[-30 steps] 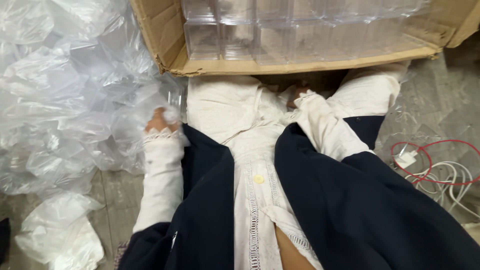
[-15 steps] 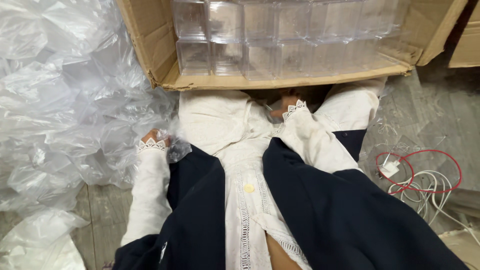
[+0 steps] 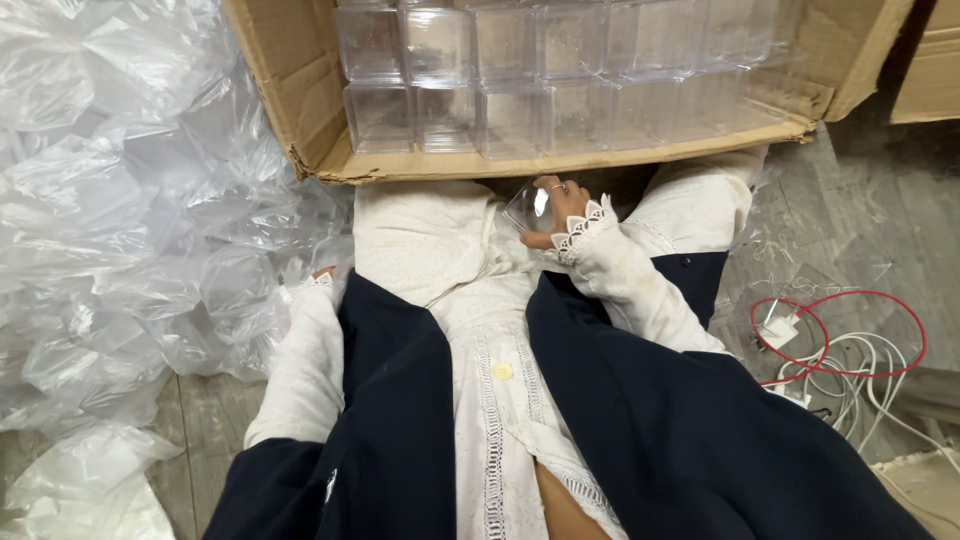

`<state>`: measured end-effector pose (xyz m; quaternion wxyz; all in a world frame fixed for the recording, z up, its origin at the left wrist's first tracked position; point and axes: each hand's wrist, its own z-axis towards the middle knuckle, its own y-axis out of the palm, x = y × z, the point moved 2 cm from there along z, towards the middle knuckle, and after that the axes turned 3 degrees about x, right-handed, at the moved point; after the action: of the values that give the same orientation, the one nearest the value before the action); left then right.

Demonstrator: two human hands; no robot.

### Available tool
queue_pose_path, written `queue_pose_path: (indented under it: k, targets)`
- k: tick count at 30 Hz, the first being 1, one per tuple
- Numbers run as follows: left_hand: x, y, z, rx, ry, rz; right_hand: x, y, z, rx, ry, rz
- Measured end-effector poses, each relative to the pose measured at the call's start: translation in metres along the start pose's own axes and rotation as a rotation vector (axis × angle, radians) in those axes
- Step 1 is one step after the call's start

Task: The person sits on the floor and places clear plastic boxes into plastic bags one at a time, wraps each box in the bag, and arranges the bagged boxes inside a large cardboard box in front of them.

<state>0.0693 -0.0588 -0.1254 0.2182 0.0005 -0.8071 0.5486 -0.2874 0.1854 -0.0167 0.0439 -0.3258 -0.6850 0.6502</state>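
Observation:
My right hand (image 3: 562, 208) is in front of my lap, just below the front edge of a cardboard box (image 3: 300, 95), and grips a small clear plastic box (image 3: 527, 208). The cardboard box holds rows of several identical clear plastic boxes (image 3: 520, 75). My left hand (image 3: 322, 273) is almost wholly hidden behind its white lace cuff; it reaches into a heap of crumpled clear plastic bags (image 3: 130, 200) on my left. Its fingers do not show. I wear a white lace garment and a dark navy jacket.
A red cable and white cables with a small white plug (image 3: 800, 330) lie on the grey floor at the right. Another cardboard box (image 3: 930, 70) stands at the top right. More plastic wrap (image 3: 80, 490) lies at the bottom left.
My right hand has come up from under the cardboard box edge with a clear plastic box in it. My left hand has slipped deeper into the plastic bags.

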Motion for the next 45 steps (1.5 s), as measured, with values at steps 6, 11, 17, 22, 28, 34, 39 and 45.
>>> queue_pose_path:
  k: [6,11,17,22,28,34,39,45]
  targets:
    - [-0.004,-0.064,-0.048,0.012,0.07,-0.01,-0.022,-0.044,-0.024,-0.063,-0.116,0.166]
    - [0.038,-0.159,-0.093,0.19,0.345,-0.082,-0.074,-0.076,-0.032,-0.085,-0.477,0.324]
    - [0.131,-0.165,-0.126,0.065,0.883,-0.215,-0.144,-0.056,-0.008,-0.234,-0.799,0.618]
    - [0.139,-0.143,-0.127,0.177,1.022,-0.394,-0.126,-0.023,-0.022,-0.396,-0.614,0.763]
    - [0.072,-0.08,-0.083,-0.167,0.512,-1.207,-0.101,0.032,-0.043,-0.709,-0.435,0.901]
    - [-0.08,-0.147,-0.014,0.671,0.069,-0.735,-0.084,0.059,-0.033,-0.817,-0.284,1.038]
    - [-0.067,-0.073,-0.066,-0.146,-0.002,-0.937,-0.079,0.072,-0.026,-0.849,-0.27,1.129]
    - [0.057,0.04,-0.067,-0.595,0.215,-0.994,-0.089,0.053,-0.033,-0.779,-0.339,1.109]
